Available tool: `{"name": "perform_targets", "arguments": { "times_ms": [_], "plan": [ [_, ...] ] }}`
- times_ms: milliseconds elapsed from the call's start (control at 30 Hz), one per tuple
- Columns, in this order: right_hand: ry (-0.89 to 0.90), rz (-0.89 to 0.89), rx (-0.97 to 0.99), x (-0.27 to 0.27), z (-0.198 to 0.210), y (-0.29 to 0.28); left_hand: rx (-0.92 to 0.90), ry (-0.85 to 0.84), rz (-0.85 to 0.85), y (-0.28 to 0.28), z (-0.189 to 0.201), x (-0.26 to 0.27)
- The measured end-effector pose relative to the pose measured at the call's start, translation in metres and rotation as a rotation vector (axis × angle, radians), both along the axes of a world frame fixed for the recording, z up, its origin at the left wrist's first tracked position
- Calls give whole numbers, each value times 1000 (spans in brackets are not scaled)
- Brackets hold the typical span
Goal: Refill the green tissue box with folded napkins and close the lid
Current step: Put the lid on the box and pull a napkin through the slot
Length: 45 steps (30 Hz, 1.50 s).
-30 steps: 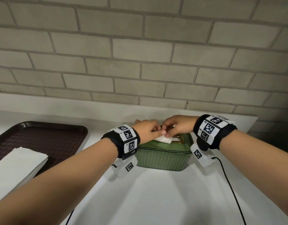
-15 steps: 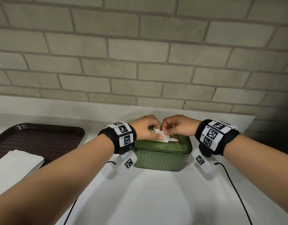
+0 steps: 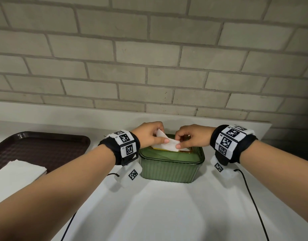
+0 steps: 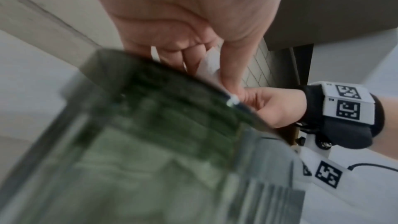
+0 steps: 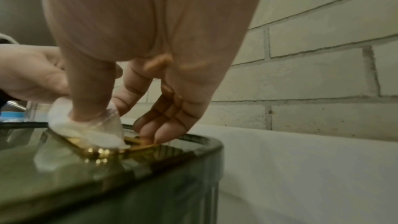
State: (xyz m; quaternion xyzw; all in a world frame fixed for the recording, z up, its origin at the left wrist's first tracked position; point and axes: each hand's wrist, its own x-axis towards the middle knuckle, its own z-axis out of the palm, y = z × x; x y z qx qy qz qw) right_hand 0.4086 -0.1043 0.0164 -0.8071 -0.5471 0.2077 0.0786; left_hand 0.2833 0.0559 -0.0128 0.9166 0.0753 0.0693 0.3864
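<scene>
Head view: green tissue box (image 3: 170, 166) sits mid-tabletop (image 3: 167, 209), near the brick wall, lid (image 3: 175, 156) on. Left hand (image 3: 149, 134) and right hand (image 3: 191, 136) both pinch one white napkin (image 3: 167, 144) poking up through the gold-rimmed slot (image 5: 103, 151); each grip closes on paper, thumb against fingertip. Judged step: teasing the top napkin out through the closed lid, so the refill looks nearly finished. Next move calls for a light, even pull and release without tearing. Spare napkin stack (image 3: 17, 173) lies on the brown tray (image 3: 45, 145), far left.
</scene>
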Motion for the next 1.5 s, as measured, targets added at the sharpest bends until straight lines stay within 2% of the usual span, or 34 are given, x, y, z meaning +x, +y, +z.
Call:
{"name": "perform_targets", "arguments": {
  "times_ms": [200,400,533,600,733,967,1067,1233,1367,1500],
  "plan": [
    [-4,15,159,-6,-7,-2,240,72,-33,-13,7,-1],
    [-23,-34,279,-7,-14,-8,303,56,19,-16,7,2],
    [-9,-32,191,-2,-15,-13,323,68,44,-16,7,3],
    [-76,-8,106,1,-16,-14,354,83,53,-17,6,3],
    [-162,-5,104,-1,-18,-14,339,125,32,-25,4,2],
    [-112,-34,274,-11,-21,-12,253,107,97,-24,2,4],
    [-98,-14,328,-14,-26,-12,278,121,73,-23,4,5],
    [-73,-24,406,-16,-29,-12,202,74,65,-24,7,5],
    [-46,-61,310,-10,-29,-12,262,103,84,-18,6,6],
    [-123,-40,156,-2,-28,-13,265,127,59,-16,6,3]
  ]
}}
